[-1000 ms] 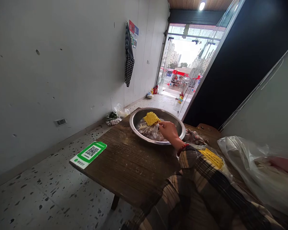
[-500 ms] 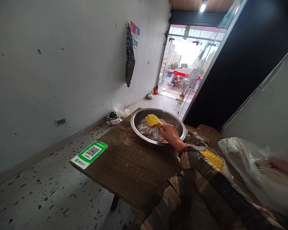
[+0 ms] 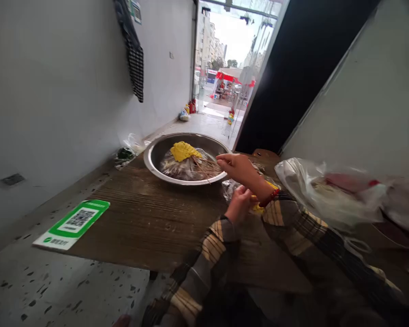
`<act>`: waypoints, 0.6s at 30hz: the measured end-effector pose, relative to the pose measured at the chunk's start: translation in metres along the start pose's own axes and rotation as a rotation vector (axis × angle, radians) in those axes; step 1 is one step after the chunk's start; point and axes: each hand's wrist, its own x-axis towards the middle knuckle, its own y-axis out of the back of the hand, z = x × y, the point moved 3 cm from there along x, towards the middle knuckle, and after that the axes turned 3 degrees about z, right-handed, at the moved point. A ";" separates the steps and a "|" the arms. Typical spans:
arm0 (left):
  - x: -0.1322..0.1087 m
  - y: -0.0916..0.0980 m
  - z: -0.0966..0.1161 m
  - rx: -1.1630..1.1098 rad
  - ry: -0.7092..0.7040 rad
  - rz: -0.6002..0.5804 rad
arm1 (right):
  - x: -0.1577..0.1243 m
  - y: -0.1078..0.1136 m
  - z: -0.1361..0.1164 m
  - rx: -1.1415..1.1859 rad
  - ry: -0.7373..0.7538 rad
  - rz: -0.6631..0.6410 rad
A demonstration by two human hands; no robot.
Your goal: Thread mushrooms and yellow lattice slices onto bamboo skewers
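A steel basin (image 3: 153, 169) stands on the dark wooden table (image 3: 129, 227). In it lie yellow folded pieces (image 3: 183, 151) on thin sticks (image 3: 207, 169), over plastic-wrapped food (image 3: 177, 169). My right hand (image 3: 238, 170), with a red bracelet, hovers at the basin's right rim, fingers stretched out and nothing visible in them. Below it, my left hand (image 3: 239, 202) pinches the clear plastic (image 3: 229, 188) of a bag beside the basin. More yellow food (image 3: 258, 208) shows in that bag, partly hidden behind my right wrist.
A green QR code card (image 3: 77, 222) lies at the table's left corner. Large clear bags (image 3: 334, 190) stand on the right. Bagged greens (image 3: 124, 155) sit by the wall. Beyond is a glass door (image 3: 225, 68).
My right hand has let go of the yellow skewers and drawn back from the basin. My left hand has come into view at the plastic bag. The view has shifted right and down.
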 end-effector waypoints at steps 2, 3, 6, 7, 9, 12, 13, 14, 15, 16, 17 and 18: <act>0.004 -0.003 -0.005 -0.110 0.078 -0.020 | -0.021 0.034 0.026 0.070 -0.033 0.069; 0.005 -0.002 -0.004 -0.161 0.084 0.001 | -0.034 0.051 0.040 0.104 -0.065 0.111; 0.008 0.003 0.005 -0.194 0.062 0.038 | -0.085 0.093 0.085 0.155 -0.180 0.221; 0.009 0.005 0.009 -0.191 0.048 0.055 | -0.104 0.103 0.100 0.157 -0.222 0.255; 0.010 0.007 0.015 -0.166 0.013 0.092 | -0.143 0.115 0.128 0.138 -0.299 0.265; 0.011 0.007 0.019 -0.061 -0.064 0.141 | -0.195 0.120 0.166 0.028 -0.386 0.213; 0.012 0.007 0.019 -0.012 -0.093 0.153 | -0.210 0.120 0.177 -0.018 -0.400 0.190; 0.013 0.007 0.019 0.039 -0.122 0.162 | -0.223 0.119 0.186 -0.062 -0.407 0.168; 0.014 0.007 0.018 0.092 -0.149 0.171 | -0.234 0.118 0.194 -0.097 -0.407 0.150; 0.015 0.008 0.018 0.153 -0.182 0.182 | -0.243 0.115 0.200 -0.124 -0.400 0.132; 0.017 0.009 0.018 0.223 -0.216 0.193 | -0.250 0.112 0.206 -0.146 -0.388 0.113; 0.018 0.011 0.017 0.302 -0.249 0.204 | -0.256 0.109 0.210 -0.166 -0.374 0.097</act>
